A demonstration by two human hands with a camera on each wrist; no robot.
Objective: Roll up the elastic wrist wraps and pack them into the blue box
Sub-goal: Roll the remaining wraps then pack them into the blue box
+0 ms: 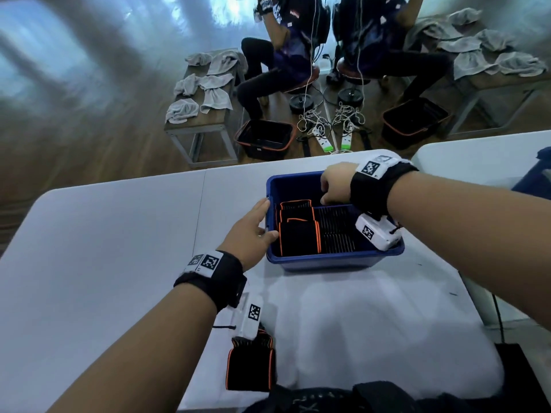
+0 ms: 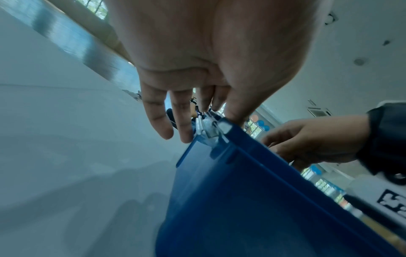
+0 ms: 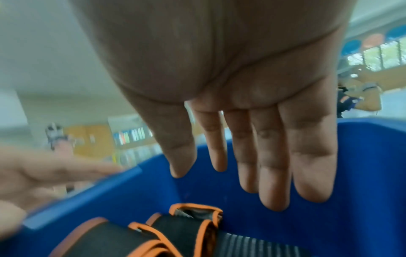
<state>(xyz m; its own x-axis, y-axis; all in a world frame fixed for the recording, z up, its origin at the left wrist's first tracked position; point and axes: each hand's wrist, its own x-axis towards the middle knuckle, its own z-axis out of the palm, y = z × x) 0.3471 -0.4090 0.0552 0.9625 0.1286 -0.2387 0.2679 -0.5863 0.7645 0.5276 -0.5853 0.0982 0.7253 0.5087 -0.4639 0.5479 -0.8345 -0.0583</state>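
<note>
1. Nearest the camera, at 6 o'clock in the head view: one unrolled wrist wrap [image 1: 250, 365], black with orange edging, flat on the white table [image 1: 104, 263], long axis running roughly 12 to 6, partly under the left forearm.
2. Just beyond, toward 12: left hand [image 1: 253, 231] steadying the blue box [image 1: 328, 262] at its 9 o'clock wall, fingers straight outside, thumb hooked over the rim, nothing carried.
3. Inside the box, along the 9 o'clock side: rolled wraps [image 1: 298, 231] packed in a row, ribbed floor bare toward 3 o'clock.
4. Farthest, at the box's 12 o'clock end: right hand [image 1: 337, 183] hanging over the rolls, fingers relaxed and spread, holding nothing.
5. Judged ahead: loose wrap lying at 6 o'clock from both hands, well apart from the box; left hand clearly the nearer for the pickup.
</note>
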